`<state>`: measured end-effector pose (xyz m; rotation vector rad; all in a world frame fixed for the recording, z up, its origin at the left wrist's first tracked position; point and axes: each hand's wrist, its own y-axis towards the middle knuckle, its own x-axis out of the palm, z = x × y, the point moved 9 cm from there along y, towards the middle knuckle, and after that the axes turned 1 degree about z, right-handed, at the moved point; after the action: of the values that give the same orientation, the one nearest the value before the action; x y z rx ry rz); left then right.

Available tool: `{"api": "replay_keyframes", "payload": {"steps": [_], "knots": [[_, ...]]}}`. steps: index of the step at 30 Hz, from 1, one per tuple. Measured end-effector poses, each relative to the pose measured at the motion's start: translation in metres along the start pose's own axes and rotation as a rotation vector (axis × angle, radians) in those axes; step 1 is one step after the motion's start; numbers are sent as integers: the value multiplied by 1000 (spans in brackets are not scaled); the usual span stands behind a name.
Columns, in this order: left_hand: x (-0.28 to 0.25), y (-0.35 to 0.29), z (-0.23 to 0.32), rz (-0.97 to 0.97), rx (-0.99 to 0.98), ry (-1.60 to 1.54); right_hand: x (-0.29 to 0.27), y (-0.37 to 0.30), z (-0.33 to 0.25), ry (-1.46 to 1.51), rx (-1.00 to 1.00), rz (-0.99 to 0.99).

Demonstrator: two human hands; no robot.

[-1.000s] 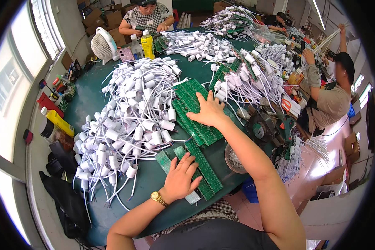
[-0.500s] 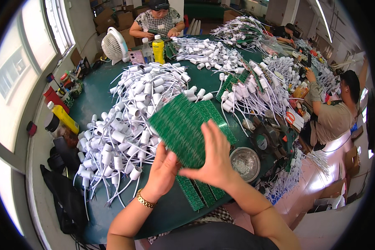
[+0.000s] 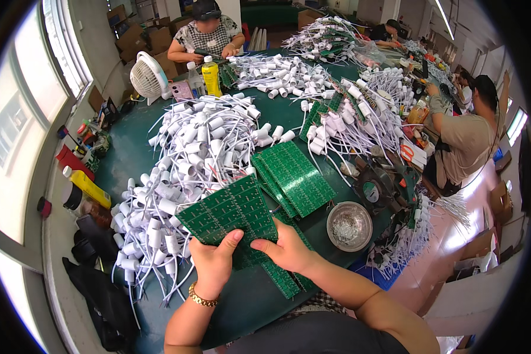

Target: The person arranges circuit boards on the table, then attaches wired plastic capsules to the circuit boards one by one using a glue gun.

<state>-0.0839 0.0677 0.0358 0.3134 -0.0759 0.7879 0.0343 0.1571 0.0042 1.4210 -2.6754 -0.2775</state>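
Note:
A green circuit board panel, marked with a grid of small units, is tilted up between my two hands. My left hand grips its lower edge with the thumb on the face. At its lower right corner, my right hand holds on with the thumb in front and the other fingers mostly hidden behind. More green circuit board panels lie stacked just beyond my right hand. Further green panels rest on the table beneath my hands, partly covered. Left of the held panel spreads a large heap of white lamp sockets with wires.
A metal bowl with small clear bits stands right of my right hand, near a dark round fan-like device. A white fan, a yellow bottle and more socket piles are farther off. Co-workers sit opposite and at right.
The held panel has come down and nearer, and its face now shows sharply. My right hand has gone from spread fingers to gripping the panel's corner. The stacked panels behind are more exposed.

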Motion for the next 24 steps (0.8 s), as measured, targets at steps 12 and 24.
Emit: {"api": "replay_keyframes", "payload": {"steps": [12, 24], "knots": [[-41, 19, 33, 57, -53, 232, 22, -2, 7, -122, -66, 187], [-79, 12, 85, 2, 3, -107, 47, -67, 11, -798, -78, -77]]}}
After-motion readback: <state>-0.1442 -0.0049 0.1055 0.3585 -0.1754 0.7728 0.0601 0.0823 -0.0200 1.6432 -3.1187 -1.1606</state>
